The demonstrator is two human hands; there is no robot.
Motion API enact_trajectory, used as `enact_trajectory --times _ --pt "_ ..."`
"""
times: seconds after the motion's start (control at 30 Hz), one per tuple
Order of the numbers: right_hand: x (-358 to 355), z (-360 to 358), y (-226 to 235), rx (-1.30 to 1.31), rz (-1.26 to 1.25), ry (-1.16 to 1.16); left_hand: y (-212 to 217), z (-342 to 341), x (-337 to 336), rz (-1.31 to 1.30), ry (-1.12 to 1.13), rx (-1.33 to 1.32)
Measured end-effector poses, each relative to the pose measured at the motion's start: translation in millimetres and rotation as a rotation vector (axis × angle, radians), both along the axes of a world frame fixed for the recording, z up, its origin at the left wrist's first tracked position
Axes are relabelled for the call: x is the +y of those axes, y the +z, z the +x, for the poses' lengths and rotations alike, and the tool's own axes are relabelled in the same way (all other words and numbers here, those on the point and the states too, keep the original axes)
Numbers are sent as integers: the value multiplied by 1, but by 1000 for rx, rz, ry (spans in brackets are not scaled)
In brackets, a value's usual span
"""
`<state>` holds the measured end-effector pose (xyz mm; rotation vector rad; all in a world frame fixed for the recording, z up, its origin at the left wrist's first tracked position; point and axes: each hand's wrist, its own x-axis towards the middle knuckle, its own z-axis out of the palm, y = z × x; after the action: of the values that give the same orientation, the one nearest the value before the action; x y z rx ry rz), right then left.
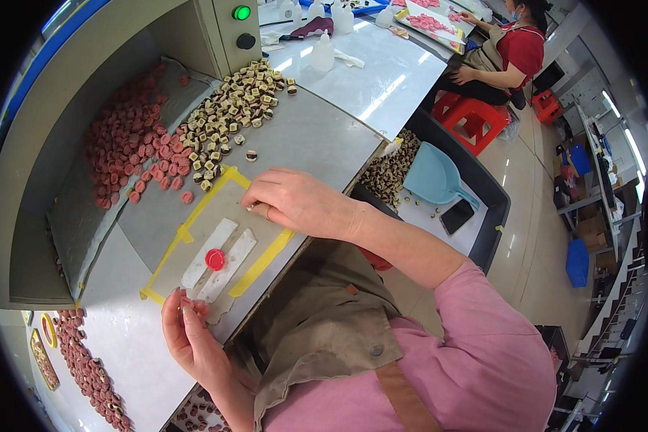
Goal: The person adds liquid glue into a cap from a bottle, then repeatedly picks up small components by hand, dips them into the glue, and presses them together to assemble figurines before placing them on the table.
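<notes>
My left hand (pixel 198 349) is curled at the near end of a taped work patch, with small pink ridged pieces (pixel 199 308) between its thumb and fingers. At the patch's far end my right hand (pixel 299 203) is closed in a pinch, palm down. What its fingertips hold is too small to name. Between the hands lie two white strips (pixel 209 253), side by side. On them sits a small round red cap or dish (pixel 214 259). Yellow tape (pixel 167 253) borders the patch.
Beyond the patch are heaps of pink pieces (pixel 133 137) and cream-and-brown pieces (pixel 230 108), beside a machine opening (pixel 32 216). At right, a black tray (pixel 498 216) holds a blue dustpan (pixel 432 173) and phone (pixel 456 216). A co-worker (pixel 522 57) sits at the back right.
</notes>
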<state>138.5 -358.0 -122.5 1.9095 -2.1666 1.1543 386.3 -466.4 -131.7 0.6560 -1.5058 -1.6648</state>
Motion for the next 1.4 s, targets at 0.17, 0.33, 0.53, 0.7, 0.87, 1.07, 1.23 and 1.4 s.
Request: enact_trajectory --times 0.17,0.33,0.53,0.7,0.87,1.07,1.23,1.4 --pt "-4 1 -3 -72 -40 -38 2 -1 0 2 37 -13" --pt "-14 3 -3 -7 -10 -9 15 -1 -10 264 -7 21" --pt "-14 11 6 -119 98 33 12 3 -16 366 -113 154" --pt "-22 21 8 -177 119 -42 11 10 -21 429 -102 193" --pt "-27 20 10 20 91 23 14 11 -22 437 -123 165" --pt "-29 25 30 13 233 23 11 17 -26 479 -167 200" --pt "-38 36 34 93 389 -88 10 21 -30 506 -208 216" --pt "-48 56 45 -18 294 59 9 25 -30 502 -201 206"
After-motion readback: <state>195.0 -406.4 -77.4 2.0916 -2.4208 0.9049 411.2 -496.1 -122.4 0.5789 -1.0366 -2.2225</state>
